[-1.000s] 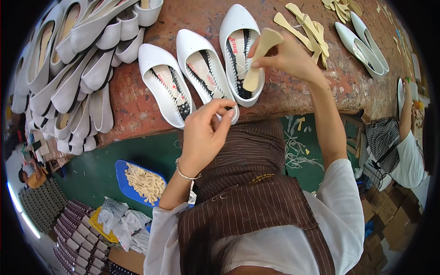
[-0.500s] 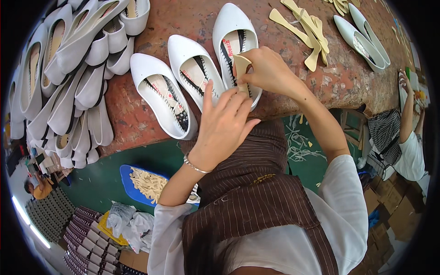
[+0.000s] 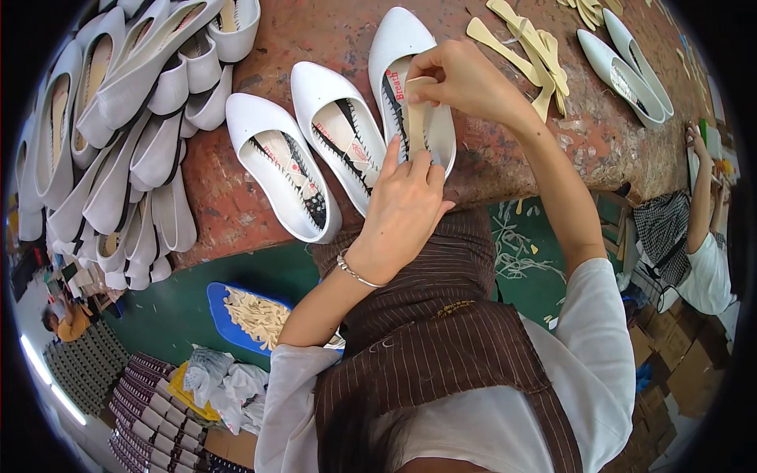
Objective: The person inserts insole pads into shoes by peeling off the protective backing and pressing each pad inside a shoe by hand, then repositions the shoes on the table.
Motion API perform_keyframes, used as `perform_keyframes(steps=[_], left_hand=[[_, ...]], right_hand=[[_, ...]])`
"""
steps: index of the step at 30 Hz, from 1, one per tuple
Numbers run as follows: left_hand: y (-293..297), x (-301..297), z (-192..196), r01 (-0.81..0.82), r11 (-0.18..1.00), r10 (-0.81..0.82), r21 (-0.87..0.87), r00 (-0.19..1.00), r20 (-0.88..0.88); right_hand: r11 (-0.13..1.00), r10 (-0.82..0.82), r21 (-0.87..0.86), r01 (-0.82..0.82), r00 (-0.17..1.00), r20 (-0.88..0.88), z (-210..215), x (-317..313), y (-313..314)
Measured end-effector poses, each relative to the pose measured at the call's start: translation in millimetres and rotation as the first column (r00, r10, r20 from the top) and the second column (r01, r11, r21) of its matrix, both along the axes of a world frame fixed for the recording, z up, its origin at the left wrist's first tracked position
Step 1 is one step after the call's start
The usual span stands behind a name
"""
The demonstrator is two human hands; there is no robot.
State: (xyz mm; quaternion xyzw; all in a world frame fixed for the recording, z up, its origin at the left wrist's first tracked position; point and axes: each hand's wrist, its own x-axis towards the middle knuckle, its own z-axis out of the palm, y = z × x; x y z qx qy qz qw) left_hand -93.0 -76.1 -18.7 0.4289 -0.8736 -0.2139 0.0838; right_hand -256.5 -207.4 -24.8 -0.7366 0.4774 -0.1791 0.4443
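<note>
Three white pointed slip-on shoes stand in a row before me, toes away: a left shoe (image 3: pixel 256 126), a middle shoe (image 3: pixel 319 91) and a right shoe (image 3: pixel 398 35). Inside the right shoe, a pale yellow paddle-shaped insert (image 3: pixel 416 126) lies lengthwise along the sole. My right hand (image 3: pixel 465 79) pinches its toe-side end between thumb and fingers. My left hand (image 3: pixel 402 205) rests over the heel of this shoe, its bent middle fingers touching the insert's near end. Its index finger stretches along the shoe's left side and its thumb stands apart.
Many white shoes are heaped in a pile (image 3: pixel 118 118) on the left of the worn reddish table (image 3: pixel 229 213). Loose inserts (image 3: pixel 544 59) and another pair of shoes (image 3: pixel 623 75) lie at right. Below stands a blue tub (image 3: pixel 229 319) of inserts. Another person's arm (image 3: pixel 700 189) shows far right.
The insert was tilted up in my right hand and now lies down along the sole. My right hand moved toward the shoe's toe. My left fingers shifted right onto the insert's heel end.
</note>
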Motion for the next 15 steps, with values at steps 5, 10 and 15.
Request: perform_keyframes(steps=[5, 10, 15], left_hand=[[0, -3, -2, -0.002, 1.0, 0.002, -0.008, 1.0, 0.001], [-2, -5, 1, 0.007, 1.0, -0.007, 0.018, 1.0, 0.02], [-3, -7, 3, 0.009, 1.0, -0.009, 0.003, 1.0, 0.008]], right_hand=[[0.971, -0.042, -0.237, 0.027, 0.997, -0.058, -21, 9, -1], [0.958, -0.117, -0.278, 0.068, 0.98, -0.163, -26, 13, 2], [0.909, -0.148, -0.414, 0.038, 0.96, -0.237, -35, 16, 4]])
